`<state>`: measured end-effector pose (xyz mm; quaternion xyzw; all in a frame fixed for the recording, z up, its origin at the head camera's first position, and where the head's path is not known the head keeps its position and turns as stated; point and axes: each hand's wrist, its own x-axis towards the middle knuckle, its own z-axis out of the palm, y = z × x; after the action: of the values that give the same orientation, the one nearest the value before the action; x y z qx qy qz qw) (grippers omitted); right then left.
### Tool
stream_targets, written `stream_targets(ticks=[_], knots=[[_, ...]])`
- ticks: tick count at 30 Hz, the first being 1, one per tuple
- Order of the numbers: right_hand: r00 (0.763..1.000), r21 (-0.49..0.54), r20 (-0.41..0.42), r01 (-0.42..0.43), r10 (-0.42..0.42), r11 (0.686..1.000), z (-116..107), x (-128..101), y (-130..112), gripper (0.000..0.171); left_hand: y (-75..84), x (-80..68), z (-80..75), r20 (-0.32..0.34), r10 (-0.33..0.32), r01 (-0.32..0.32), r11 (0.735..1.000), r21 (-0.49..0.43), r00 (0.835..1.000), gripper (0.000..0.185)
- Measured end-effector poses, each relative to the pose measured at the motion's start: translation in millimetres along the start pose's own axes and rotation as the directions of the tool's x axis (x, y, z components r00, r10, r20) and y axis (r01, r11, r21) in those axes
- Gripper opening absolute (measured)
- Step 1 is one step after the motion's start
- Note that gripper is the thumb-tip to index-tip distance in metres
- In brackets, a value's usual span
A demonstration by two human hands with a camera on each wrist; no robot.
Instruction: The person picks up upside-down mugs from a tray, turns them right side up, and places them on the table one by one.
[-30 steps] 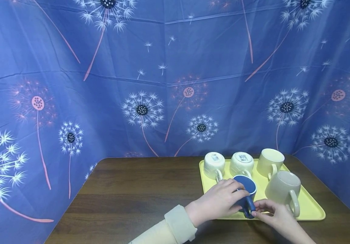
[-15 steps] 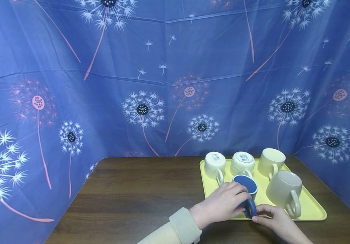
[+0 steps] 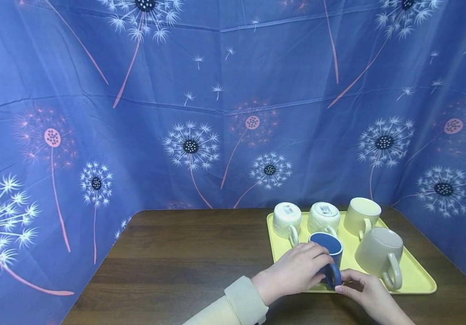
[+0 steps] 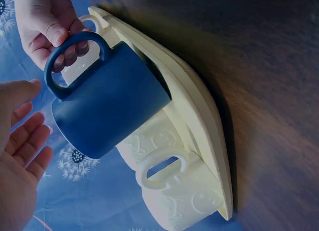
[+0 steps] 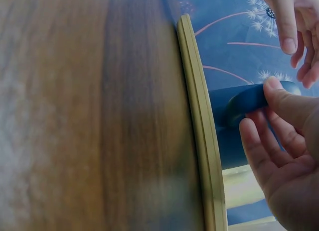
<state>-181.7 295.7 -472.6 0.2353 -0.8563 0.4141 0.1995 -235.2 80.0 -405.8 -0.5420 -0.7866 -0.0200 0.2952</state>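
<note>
Two hands meet at the blue mug on the yellow tray, lower right: right hand pinches its handle, left hand hovers spread; lifting it clear likely follows.

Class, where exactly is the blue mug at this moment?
In the head view the blue mug sits upside down at the yellow tray's near edge, right of centre, between the left hand and right hand.

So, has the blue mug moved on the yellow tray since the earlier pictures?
No. The blue mug stands at the same spot on the yellow tray, in front of the two upturned white mugs, though both hands touch it.
</note>
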Motion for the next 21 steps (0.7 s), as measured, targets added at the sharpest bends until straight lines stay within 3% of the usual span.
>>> stream_targets(ticks=[14, 21], knots=[[0.996, 0.024, -0.053, 0.071, -0.070, 0.997, -2, 11, -13, 0.026, -8.3, 5.8, -9.4, 0.019, -0.030, 0.030, 1.000, 0.006, 0.999, 0.038], [0.999, 0.072, -0.037, 0.028, -0.025, 0.997, -7, 18, -24, 0.021, -12.1, 8.5, -18.9, 0.022, -0.042, 0.042, 0.999, -0.009, 0.999, 0.040]])
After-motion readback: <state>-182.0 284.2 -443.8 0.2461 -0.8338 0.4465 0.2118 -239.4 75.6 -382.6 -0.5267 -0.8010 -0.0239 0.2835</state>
